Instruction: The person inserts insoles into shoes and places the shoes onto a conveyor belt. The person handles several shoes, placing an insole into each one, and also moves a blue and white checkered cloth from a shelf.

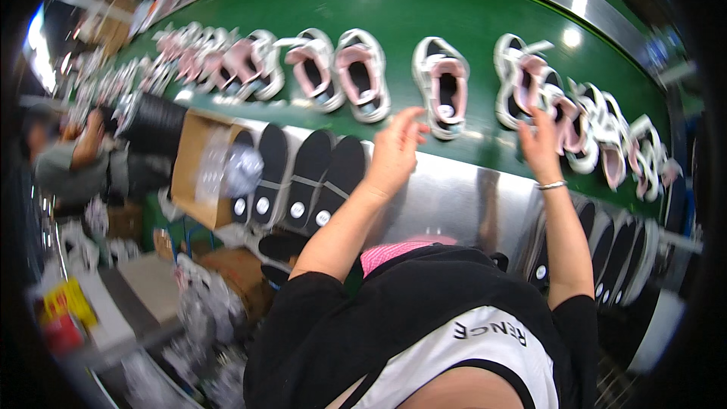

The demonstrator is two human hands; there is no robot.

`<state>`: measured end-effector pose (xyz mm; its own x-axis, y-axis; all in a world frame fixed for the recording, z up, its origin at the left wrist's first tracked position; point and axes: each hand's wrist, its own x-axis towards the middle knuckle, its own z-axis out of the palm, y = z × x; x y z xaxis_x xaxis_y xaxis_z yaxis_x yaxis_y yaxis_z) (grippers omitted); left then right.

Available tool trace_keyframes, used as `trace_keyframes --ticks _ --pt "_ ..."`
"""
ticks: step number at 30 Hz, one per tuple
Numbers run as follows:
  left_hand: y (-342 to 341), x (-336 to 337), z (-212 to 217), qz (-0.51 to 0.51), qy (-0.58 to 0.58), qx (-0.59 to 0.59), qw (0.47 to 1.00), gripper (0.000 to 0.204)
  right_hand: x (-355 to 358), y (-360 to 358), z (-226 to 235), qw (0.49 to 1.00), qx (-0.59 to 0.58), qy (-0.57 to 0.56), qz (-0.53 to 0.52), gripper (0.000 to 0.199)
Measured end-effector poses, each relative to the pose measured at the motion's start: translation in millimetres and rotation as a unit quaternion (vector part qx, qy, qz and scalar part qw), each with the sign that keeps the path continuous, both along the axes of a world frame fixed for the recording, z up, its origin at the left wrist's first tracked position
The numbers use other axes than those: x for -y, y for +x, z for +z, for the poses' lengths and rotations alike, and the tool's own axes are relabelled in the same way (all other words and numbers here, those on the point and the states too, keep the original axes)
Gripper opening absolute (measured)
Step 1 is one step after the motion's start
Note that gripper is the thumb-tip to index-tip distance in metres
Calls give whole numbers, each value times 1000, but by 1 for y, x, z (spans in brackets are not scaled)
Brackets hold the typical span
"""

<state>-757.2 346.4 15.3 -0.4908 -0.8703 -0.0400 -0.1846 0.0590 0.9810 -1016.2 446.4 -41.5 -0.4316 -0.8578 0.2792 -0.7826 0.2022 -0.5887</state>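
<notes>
A pink and white shoe (441,87) lay on the green belt (394,7), toe pointing away from the person. It sat by itself, with a gap on each side. The left hand (395,153) was just below it and a bit to the left, near the belt's edge. Its fingers (410,116) were spread and loose, gripping nothing, and the tips came close to the shoe's heel. I could not tell if they touched it.

The right hand (539,142) was up at the belt edge too, with a thin bracelet (551,185) on the wrist. Its fingers reached to another pink and white shoe (522,76) and lay on or just by it. The hand looked open, not squeezed shut, and it held nothing.

More shoes (333,68) of the same kind lay in a long row along the belt, on both sides. Below the belt ran a shiny metal ledge (454,197). Black insoles (307,178) with round white stickers leaned there in a row, next to a brown cardboard box (198,167) with clear plastic bags (227,170) in it. More insoles (621,250) leaned far to the right, partly behind the right arm.

Another person (72,159) stood far to the left, blurry and small. The things near the floor on the left were too fuzzy to name. The picture's corners were dark.
</notes>
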Motion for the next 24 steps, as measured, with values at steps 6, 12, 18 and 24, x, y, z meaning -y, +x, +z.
trace_keyframes --ticks 6,12,18,24 --pt "177 39 38 454 -368 260 769 20 22 -33 -25 986 -96 134 -3 36" --pt "193 36 39 520 -404 532 533 42 23 -14 -13 972 -63 227 -24 22" --pt "39 13 12 149 -207 39 966 35 -9 32 11 965 -16 257 41 39" --pt "-110 7 -48 -141 -114 49 982 64 -106 1 29 988 4 126 -83 32"
